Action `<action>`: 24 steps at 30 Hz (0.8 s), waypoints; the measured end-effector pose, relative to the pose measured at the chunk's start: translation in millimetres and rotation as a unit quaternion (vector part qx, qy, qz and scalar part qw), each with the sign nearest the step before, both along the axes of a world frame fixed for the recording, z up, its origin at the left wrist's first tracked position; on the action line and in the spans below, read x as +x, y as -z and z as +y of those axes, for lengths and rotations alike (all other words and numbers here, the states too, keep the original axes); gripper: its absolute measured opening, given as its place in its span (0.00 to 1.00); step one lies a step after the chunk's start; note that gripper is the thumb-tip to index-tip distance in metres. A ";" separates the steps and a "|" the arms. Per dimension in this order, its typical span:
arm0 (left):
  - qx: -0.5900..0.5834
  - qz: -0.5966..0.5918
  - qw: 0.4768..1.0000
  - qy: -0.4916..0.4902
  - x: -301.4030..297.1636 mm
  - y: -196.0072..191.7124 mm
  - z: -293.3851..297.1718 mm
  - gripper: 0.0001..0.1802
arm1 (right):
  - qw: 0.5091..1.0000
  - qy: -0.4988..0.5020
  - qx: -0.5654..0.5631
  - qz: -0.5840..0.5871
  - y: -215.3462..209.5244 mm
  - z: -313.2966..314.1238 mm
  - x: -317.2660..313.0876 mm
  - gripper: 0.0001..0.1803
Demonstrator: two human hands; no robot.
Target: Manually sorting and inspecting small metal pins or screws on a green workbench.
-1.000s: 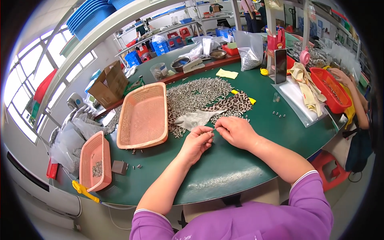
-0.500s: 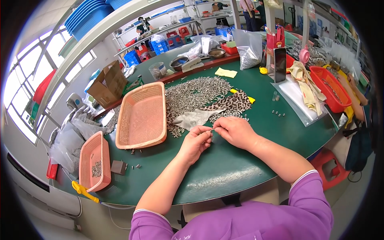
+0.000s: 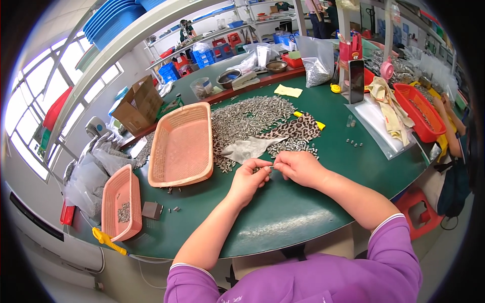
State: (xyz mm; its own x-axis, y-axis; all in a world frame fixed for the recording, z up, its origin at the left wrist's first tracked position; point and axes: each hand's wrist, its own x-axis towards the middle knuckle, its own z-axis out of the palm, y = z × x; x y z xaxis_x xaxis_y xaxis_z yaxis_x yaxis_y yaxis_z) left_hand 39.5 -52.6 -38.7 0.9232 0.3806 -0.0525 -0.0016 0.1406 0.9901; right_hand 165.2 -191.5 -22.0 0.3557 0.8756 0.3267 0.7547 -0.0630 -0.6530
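Over the near part of the green table, my left hand [image 3: 248,182] and my right hand [image 3: 299,167] meet with their fingertips pinched. Between them runs a small thin metal piece [image 3: 271,166], too small to make out its kind. Just beyond my fingers lie a grey-white cloth [image 3: 247,149] and a leopard-print cloth [image 3: 305,128], with short silver metal pins [image 3: 290,145] heaped beside them. A large pile of the same pins [image 3: 252,113] spreads farther back. Left of the pile sits a big pink basket [image 3: 183,146], with no pins visible inside.
A smaller pink basket [image 3: 135,214] holds a few metal parts, near a grey block [image 3: 151,210] and a yellow air gun [image 3: 107,239]. On the right are a phone [image 3: 356,81], plastic sheets [image 3: 380,126] and a red basket [image 3: 419,113]. Another person's arm [image 3: 452,123] shows at far right.
The view has shifted slightly. My hands stay together at nearly the same place, with small finger movements around the thin metal piece.
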 end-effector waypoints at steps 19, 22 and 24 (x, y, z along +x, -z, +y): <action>-0.228 0.041 0.972 0.040 1.4 -1.3 4.0 0.10 | 0.979 -0.023 0.078 -0.189 4.2 -1.0 3.5 0.07; -0.247 0.038 0.967 0.054 1.1 -0.1 4.2 0.11 | 0.974 -0.031 0.095 -0.204 5.3 -0.5 4.0 0.07; -0.220 0.033 0.975 0.022 0.9 -0.6 1.1 0.09 | 0.978 -0.022 0.086 -0.190 8.0 0.3 4.9 0.07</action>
State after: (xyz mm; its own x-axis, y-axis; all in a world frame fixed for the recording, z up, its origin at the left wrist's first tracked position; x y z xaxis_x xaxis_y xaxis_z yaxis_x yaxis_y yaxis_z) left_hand 40.4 -51.5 -38.0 0.9272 0.2690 -0.2608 0.0746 0.5495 0.8322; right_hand 170.1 -191.3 -30.0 0.1434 0.8080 0.5715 0.9446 0.0606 -0.3227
